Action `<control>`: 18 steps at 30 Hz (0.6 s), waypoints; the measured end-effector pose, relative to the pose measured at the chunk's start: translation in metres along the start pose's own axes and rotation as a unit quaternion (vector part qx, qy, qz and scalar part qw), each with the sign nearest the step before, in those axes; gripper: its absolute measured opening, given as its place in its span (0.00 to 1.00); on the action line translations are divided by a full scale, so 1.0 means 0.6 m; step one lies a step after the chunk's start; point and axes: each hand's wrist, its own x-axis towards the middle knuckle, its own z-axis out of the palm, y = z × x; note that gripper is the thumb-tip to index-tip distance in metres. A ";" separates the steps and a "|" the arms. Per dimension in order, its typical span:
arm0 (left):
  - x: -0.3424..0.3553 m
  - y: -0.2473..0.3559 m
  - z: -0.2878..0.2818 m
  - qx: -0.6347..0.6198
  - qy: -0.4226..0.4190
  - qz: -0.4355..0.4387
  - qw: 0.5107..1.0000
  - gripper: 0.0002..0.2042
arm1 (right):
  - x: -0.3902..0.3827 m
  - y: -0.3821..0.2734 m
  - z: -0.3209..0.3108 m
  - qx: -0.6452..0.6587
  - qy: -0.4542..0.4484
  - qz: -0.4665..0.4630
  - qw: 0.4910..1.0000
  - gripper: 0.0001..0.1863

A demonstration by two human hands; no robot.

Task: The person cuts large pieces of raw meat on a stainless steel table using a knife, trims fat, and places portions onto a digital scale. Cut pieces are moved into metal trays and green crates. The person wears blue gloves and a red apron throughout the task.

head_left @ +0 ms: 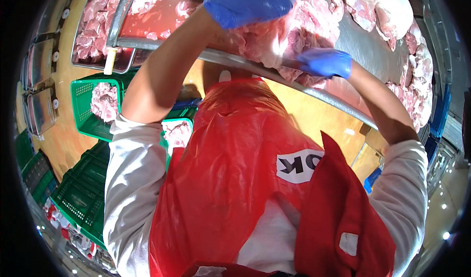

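Pink-white raw meat (311, 17) lies heaped on the metal table (365, 46).

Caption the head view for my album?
Blue-gloved hands over raw meat on a metal counter, green crates to the left.

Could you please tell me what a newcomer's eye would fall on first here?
Probably the glossy red apron, filling the middle of the view. Next, the person's left hand and right hand, both gloved in bright blue, at the raw meat on the metal table near the top. Green crates stand at the left.
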 end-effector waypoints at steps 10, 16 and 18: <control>-0.067 0.056 -0.050 0.039 0.134 -0.058 0.989 0.08 | -0.029 0.038 0.013 -0.087 0.073 -0.084 0.990 0.20; -0.054 0.177 -0.020 -0.115 0.121 -0.141 0.976 0.07 | 0.115 0.047 0.031 -0.229 0.041 -0.241 0.942 0.26; -0.035 0.217 -0.015 -0.060 0.097 -0.207 0.972 0.06 | 0.139 0.051 0.050 -0.249 0.041 -0.238 0.938 0.29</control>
